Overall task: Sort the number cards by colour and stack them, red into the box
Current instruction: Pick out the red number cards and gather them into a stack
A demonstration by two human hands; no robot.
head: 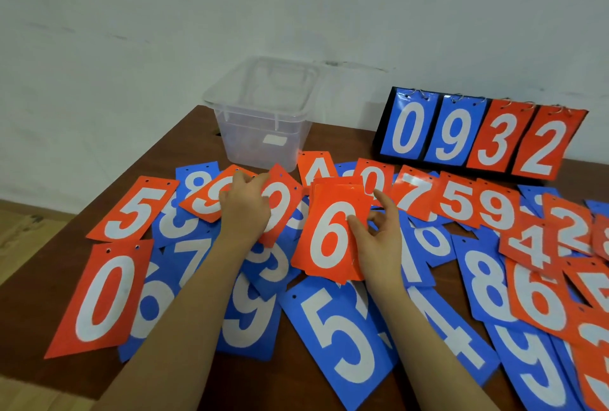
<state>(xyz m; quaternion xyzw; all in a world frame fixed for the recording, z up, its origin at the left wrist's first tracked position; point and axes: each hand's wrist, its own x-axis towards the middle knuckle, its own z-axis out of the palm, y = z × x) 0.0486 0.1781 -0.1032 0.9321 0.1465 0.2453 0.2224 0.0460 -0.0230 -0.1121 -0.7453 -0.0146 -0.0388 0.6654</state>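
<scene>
A clear plastic box (263, 120) stood near the far edge of the brown table (191, 140), left of the middle; its walls were see-through, a small white label showed low inside or on its front, and no card could be made out in it. To its right, at the far right corner, a black flip scoreboard (479, 133) leaned back showing blue 0 and 9 and red 3 and 2. Red and blue number cards lay spread and overlapping across the table from the left edge to the right edge. The right hand (375, 239) gripped a small stack of red cards (333, 236) near the table's middle, thumb pressed on the top card's white 6, the other fingers curled behind the stack's right edge with the forefinger pointing up towards a red 0 card (374, 180) beyond it. How many cards the stack held could not be told; only offset top edges showed. The left hand (245, 209) lay just in front of the box, fingers curled down onto a red 0 card (280, 206), touching it beside a red 9 card (206, 199); whether it had actually pinched the card was hidden by the back of the hand. Many blue cards were partly covered by red ones and by both forearms, and the cards at the right edge and near edge were cut off by the frame.
</scene>
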